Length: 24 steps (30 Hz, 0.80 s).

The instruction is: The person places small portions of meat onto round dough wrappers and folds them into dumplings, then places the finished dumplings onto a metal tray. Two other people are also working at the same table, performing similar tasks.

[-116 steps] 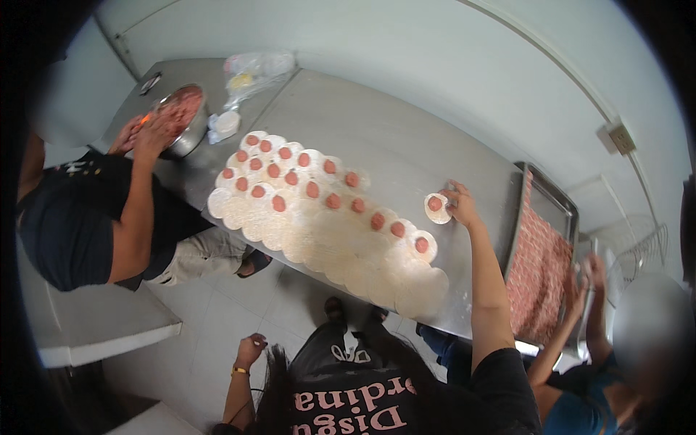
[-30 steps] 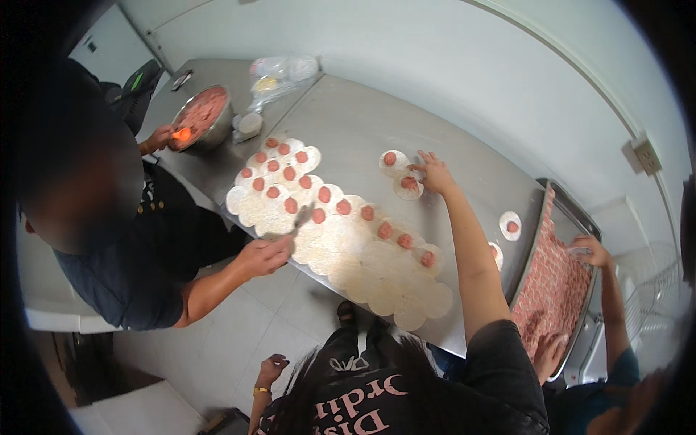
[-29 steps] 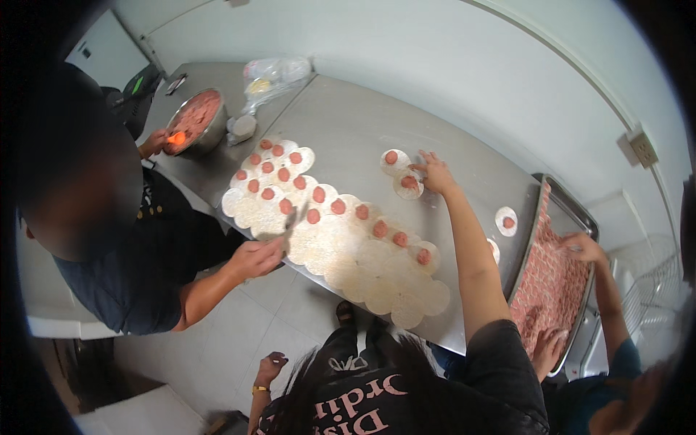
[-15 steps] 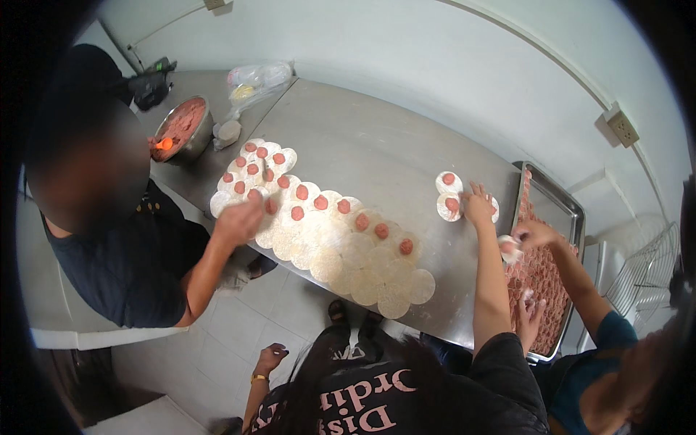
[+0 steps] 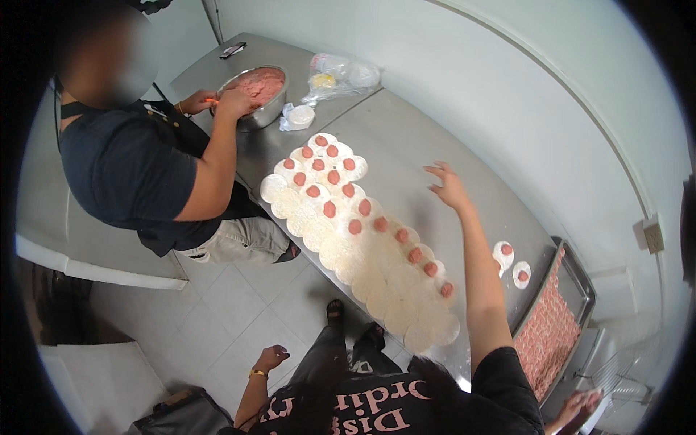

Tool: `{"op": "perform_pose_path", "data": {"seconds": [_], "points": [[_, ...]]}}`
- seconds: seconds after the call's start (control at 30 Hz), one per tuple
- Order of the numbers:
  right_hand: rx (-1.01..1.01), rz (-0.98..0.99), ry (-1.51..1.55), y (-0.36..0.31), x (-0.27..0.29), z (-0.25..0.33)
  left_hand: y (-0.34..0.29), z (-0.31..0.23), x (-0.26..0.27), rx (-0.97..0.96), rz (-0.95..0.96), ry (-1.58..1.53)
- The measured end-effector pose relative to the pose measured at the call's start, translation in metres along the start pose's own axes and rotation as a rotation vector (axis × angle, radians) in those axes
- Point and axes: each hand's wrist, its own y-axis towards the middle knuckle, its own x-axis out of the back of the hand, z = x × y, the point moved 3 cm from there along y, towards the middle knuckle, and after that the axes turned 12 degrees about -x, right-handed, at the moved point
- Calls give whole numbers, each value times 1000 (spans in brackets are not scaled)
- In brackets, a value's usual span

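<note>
My right hand [image 5: 448, 187] reaches over the steel table, open, fingers spread and holding nothing. It is to the right of the overlapping round dough wrappers [image 5: 319, 235], several of which carry a small ball of pink minced meat [image 5: 365, 207]. Low on the left, my left hand [image 5: 273, 357] hangs away from the table, loosely bent and with nothing visible in it. Two separate wrappers, a nearer one [image 5: 521, 275] and a farther one [image 5: 504, 254], each topped with meat, lie beside a metal tray [image 5: 585, 270] filled with rows of pink-and-white pieces.
At the left a co-worker [image 5: 145, 159] has both hands at a steel bowl [image 5: 272, 116] of pink mince, with an orange-handled tool. A clear plastic bag [image 5: 344, 75] and a small wrapped stack [image 5: 298, 117] lie behind. Another person's hand [image 5: 582, 403] shows near a wire rack [image 5: 631, 370].
The view has turned left. My right hand has left the wrappers by the tray and moved left. The left co-worker's hand went from the wrappers to the bowl; the other person's hands left the tray.
</note>
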Motion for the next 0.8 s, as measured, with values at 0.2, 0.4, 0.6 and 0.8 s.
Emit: {"op": "perform_pose_path", "data": {"seconds": [0.2, 0.4, 0.6, 0.8], "points": [[185, 212, -158, 115, -101, 82, 16, 17, 40, 79, -150, -117], [190, 284, -296, 151, -149, 100, 13, 34, 66, 116, -211, -130], [-79, 189, -360, 127, -109, 45, 22, 45, 72, -72, -120, -53], [-369, 46, -269, 12, -44, -60, 61, 38, 73, -182, 21, 82]]}}
